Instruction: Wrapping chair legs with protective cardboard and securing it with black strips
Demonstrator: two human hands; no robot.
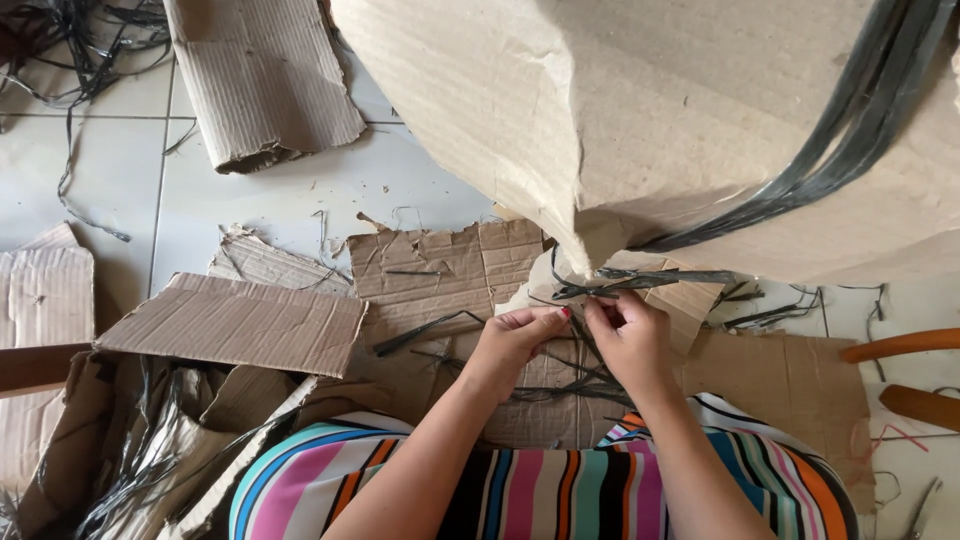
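Note:
A large bundle wrapped in brown paper (pixel 680 110) fills the upper right, bound by a band of dark plastic straps (pixel 850 130). At its lower corner the dark strap ends (pixel 640 282) come together in a knot. My left hand (pixel 515 345) and my right hand (pixel 630 335) are side by side just below that knot, fingers pinched on thin dark strands that hang from it. More strands (pixel 570 385) trail down between my wrists onto the cardboard.
Torn corrugated cardboard sheets (pixel 240 320) lie across the white tiled floor (pixel 270 200), with another piece (pixel 265 80) at the top. Loose dark straps (pixel 70 40) tangle at top left. An orange handle (pixel 900 345) shows at right. My striped clothing (pixel 540 490) is below.

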